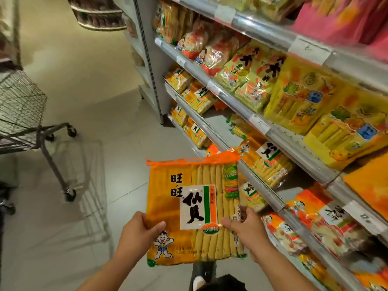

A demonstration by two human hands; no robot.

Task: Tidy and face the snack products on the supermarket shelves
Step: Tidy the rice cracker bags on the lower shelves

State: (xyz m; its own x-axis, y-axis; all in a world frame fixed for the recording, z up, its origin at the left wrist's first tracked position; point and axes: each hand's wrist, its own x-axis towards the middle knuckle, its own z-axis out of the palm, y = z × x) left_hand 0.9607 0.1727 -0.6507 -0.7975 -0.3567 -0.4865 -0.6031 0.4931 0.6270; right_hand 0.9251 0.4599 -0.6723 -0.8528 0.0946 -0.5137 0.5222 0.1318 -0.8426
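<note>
A wire shopping cart [23,114] is standing on the pale floor [88,91] at my far left. My left hand [137,232] is gripping the lower left edge of a big orange rice cracker bag [195,208], thumb lying across its front. I am holding the bag upright, face toward me, out in the aisle just beside the shelves [247,164]. My right hand [245,227] is clamping its right edge. Farther right, matching orange bags [266,160] are lying on the shelf, with yellow packs [304,101] sitting above.
</note>
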